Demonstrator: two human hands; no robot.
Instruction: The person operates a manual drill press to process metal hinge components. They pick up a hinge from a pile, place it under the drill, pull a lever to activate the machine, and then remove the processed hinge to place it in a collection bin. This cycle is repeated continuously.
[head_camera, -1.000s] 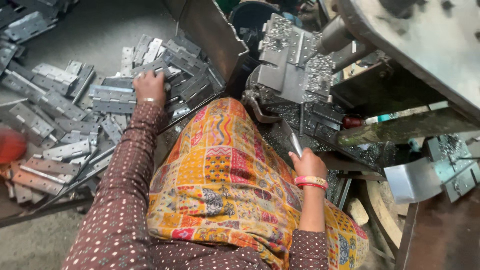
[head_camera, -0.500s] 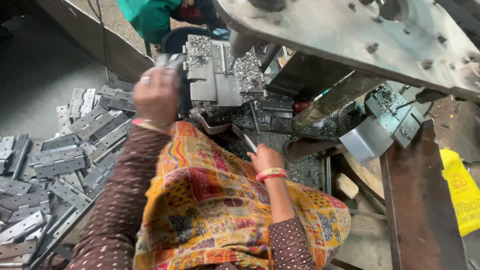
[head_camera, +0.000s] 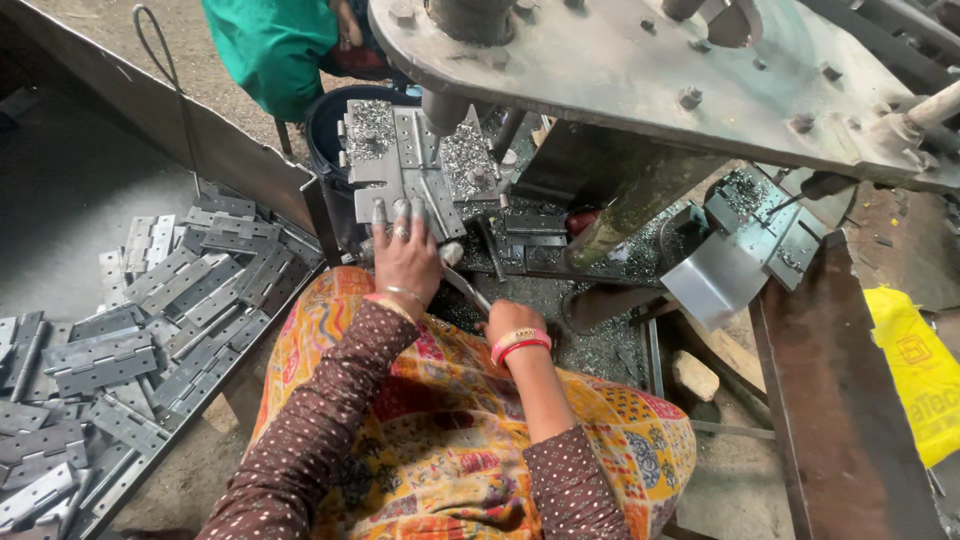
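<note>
— One hinge (head_camera: 405, 180) lies opened flat on the press bed, under the ram column, at the far middle of the scene. The left hand (head_camera: 405, 255) rests on its near edge, fingers spread and pressing down, not wrapped round it.

— And the right hand (head_camera: 510, 322)?

— Closed round a thin metal rod (head_camera: 465, 288), just right of the left wrist and nearer to the person. The rod's tip points up and left toward the bed.

— What would make this placing go well?

— I'd judge the hinge needs to sit square against the fixture, clear of the metal chips (head_camera: 465, 150) heaped to its right, since swarf under a leaf would tilt it. Fingertips look close to the ram, so they should stay on the near edge only.

— What else is around?

— A big heap of grey hinges (head_camera: 150, 330) spreads over the floor at left, beyond a steel divider plate (head_camera: 215, 135). Someone in a green garment (head_camera: 265, 50) sits at the far side. A yellow bag (head_camera: 915, 375) lies at right.
</note>
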